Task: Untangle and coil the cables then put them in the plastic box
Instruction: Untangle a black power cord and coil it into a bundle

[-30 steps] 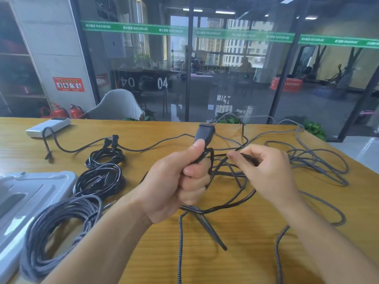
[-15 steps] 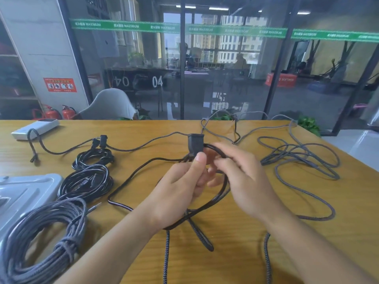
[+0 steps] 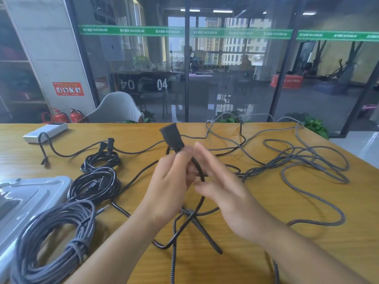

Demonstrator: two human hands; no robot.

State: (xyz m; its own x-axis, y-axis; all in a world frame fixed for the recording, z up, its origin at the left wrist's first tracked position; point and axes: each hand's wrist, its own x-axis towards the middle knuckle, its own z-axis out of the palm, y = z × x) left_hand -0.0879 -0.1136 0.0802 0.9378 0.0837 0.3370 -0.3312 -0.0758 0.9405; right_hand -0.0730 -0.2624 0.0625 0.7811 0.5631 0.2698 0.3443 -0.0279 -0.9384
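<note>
Black cable (image 3: 195,212) stays pinched at its plug in your left hand (image 3: 171,187); your right hand (image 3: 223,191) has let go, fingers now spread beside it. Coiling hasn't started; plastic box (image 3: 24,201) waits on the counter (image 3: 287,253), left.

Glossy black cable (image 3: 96,186) coils, braided grey cable (image 3: 57,238) — grained wooden table (image 3: 307,253), smooth plastic box (image 3: 30,201)
</note>
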